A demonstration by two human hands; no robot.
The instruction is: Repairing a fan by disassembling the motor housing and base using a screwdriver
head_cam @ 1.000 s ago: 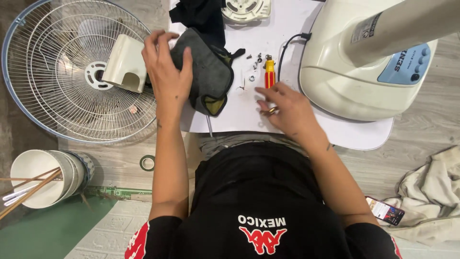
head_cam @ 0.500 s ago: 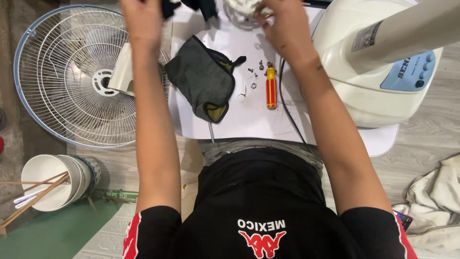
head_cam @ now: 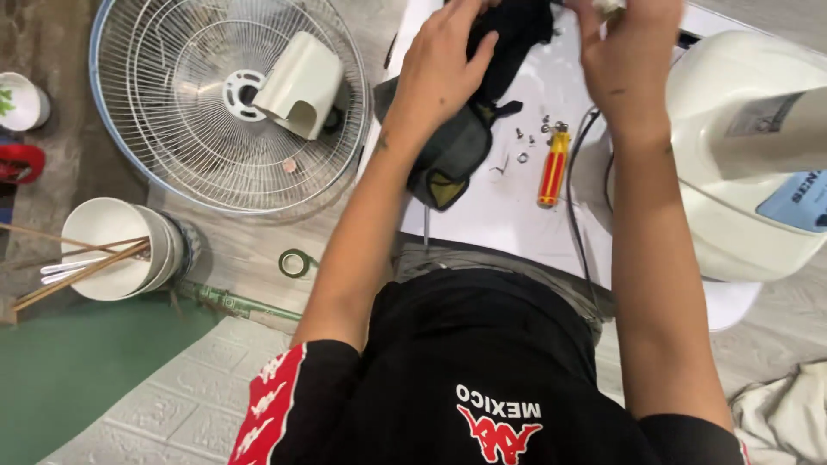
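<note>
My left hand (head_cam: 448, 73) rests at the far left of the white table (head_cam: 508, 224), its fingers curled over a black cloth (head_cam: 517, 26). Just under the wrist lies a dark grey pouch (head_cam: 448, 159) with a yellowish lining. My right hand (head_cam: 629, 65) is at the top edge, fingers pinched on a small pale part (head_cam: 605, 7) that the frame mostly cuts off. Between my forearms lie a red and yellow screwdriver (head_cam: 551, 164) and several small screws (head_cam: 527, 142).
A large white fan base (head_cam: 749, 172) fills the right, with a black cable (head_cam: 575, 215) running beside it. On the floor to the left lie a wire fan grille (head_cam: 172, 129) carrying a cream motor cover (head_cam: 297, 82), stacked bowls with chopsticks (head_cam: 112, 250) and a tape roll (head_cam: 295, 263).
One second ago my left hand lay on the pouch and my right by the screwdriver. Both reached up to the table's far end; my left hand now grips the black cloth.
</note>
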